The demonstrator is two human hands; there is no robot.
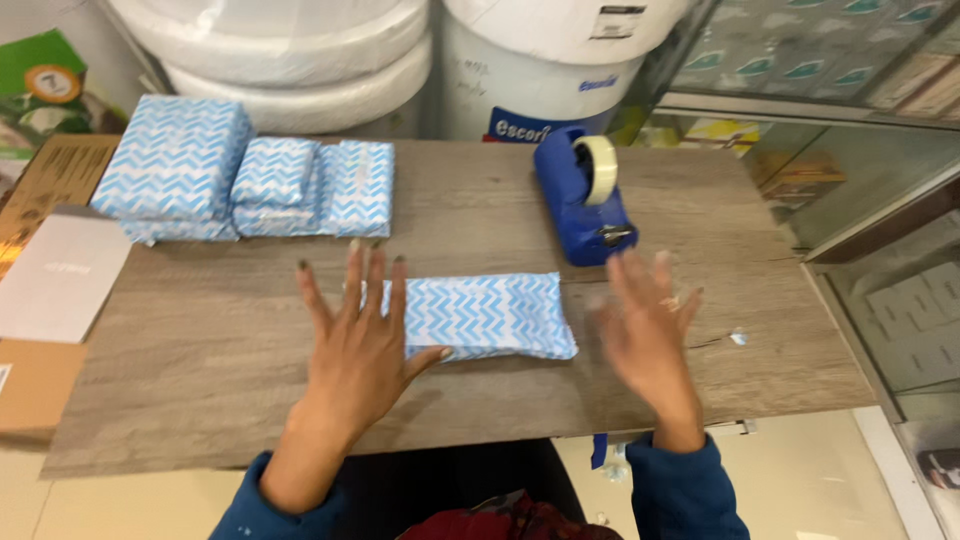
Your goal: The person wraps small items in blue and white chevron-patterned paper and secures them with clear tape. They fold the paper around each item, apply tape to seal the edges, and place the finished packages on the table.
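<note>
A flat parcel (490, 315) wrapped in blue-and-white zigzag paper lies on the wooden table (200, 340) in front of me. My left hand (360, 345) rests flat on the parcel's left end, fingers spread. My right hand (650, 330) hovers just right of the parcel, fingers apart, blurred by motion and holding nothing. A blue tape dispenser (583, 195) with a roll of clear tape stands right behind my right hand.
Several wrapped parcels (240, 180) in the same paper are stacked at the table's back left. White buckets (300, 50) stand behind the table. A grey card (60, 275) lies on cardboard at the left. A glass display case (880, 200) borders the right side.
</note>
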